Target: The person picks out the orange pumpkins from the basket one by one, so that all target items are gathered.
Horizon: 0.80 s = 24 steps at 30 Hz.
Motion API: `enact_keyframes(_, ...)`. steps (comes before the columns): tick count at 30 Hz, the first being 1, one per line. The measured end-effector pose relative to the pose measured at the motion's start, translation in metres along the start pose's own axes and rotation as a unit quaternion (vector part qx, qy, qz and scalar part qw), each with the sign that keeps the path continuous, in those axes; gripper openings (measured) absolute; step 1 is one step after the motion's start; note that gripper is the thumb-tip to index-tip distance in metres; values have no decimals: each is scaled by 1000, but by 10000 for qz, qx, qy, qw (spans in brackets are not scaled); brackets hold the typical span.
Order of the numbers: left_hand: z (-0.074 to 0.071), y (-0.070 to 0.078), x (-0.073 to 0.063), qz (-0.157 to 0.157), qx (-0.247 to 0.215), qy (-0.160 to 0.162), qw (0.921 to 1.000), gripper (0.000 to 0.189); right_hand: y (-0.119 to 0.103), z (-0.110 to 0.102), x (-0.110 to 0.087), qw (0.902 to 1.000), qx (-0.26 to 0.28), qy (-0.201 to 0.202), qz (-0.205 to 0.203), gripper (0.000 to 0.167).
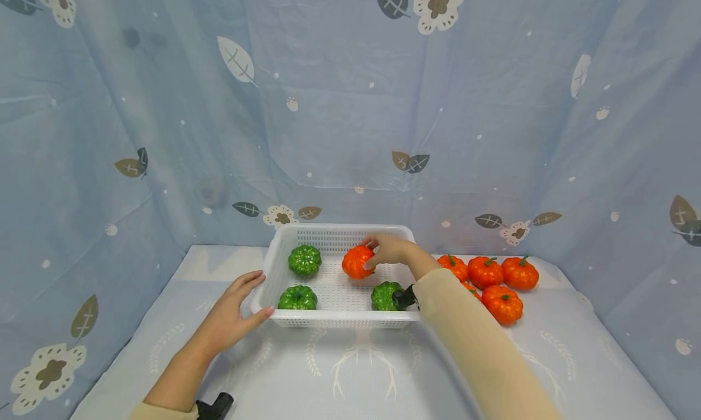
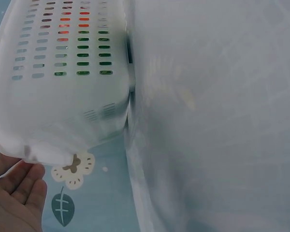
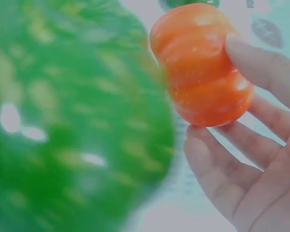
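Observation:
My right hand (image 1: 390,251) pinches an orange toy pumpkin (image 1: 357,262) between thumb and fingers, over the inside of a white plastic basket (image 1: 345,315). In the right wrist view the thumb presses one side of the pumpkin (image 3: 200,67) and fingertips support it from below. Three green toy pumpkins sit in the basket: one at back left (image 1: 304,260), one at front left (image 1: 298,297), and one at front right (image 1: 386,296), partly covered by the black wrist camera mount. Around the basket's front left corner, my left hand (image 1: 232,313) spreads with relaxed fingers at the rim.
Several orange pumpkins (image 1: 502,305) stand in a group on the table right of the basket, some partly hidden by the right sleeve (image 1: 465,329). A pale cloth covers the table (image 1: 339,371). Behind it hangs a blue patterned curtain (image 1: 339,115).

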<state>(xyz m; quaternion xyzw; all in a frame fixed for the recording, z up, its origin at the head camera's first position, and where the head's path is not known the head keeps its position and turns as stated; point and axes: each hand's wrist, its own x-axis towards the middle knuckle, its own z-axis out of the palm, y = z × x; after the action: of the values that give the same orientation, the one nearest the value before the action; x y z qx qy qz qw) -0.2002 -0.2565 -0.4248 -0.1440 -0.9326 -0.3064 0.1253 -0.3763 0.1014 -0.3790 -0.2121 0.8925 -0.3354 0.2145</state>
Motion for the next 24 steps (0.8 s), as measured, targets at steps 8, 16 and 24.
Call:
enact_keyframes(8,1,-1,-1,7,-13,45,10000,72,-15,-32,-29,9974,459,311,-469,63)
enact_keyframes(16,2,-1,0,56,-31,44,10000,70,-14,-58,-79,9936,273,817,-737,65)
enact_keyframes(24,3,-1,-1,4,-31,83,10000,70,2,-74,-140,9872,213,1342,-837,66)
